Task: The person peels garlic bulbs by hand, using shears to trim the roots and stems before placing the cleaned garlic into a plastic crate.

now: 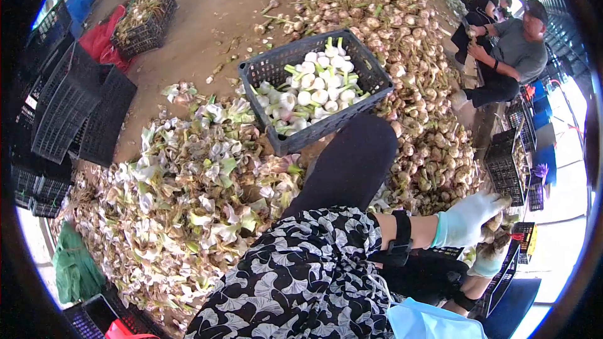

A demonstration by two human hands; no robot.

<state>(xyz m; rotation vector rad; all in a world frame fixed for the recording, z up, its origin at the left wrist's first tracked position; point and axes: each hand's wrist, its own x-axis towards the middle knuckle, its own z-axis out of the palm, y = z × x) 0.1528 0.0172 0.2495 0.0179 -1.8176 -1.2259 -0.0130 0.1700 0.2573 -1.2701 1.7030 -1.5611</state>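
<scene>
Both my hands are close together at the lower right, in pale gloves. My left hand (468,218) has its fingers closed around a brownish garlic bulb (492,226). Just below it, my right hand (492,257) touches the same cluster, its fingers curled; exactly what they grip is partly hidden. Beyond my knee, a black crate (286,144) holds many peeled white garlic bulbs (319,83) with green stems. A long heap of unpeeled garlic (433,144) runs beside the crate.
Garlic peelings (195,194) cover the floor at left. Stacked black crates (81,103) stand at far left, and a crate of stalks (147,22) behind. A seated person (518,50) handles garlic at upper right. More crates (504,166) stand at right.
</scene>
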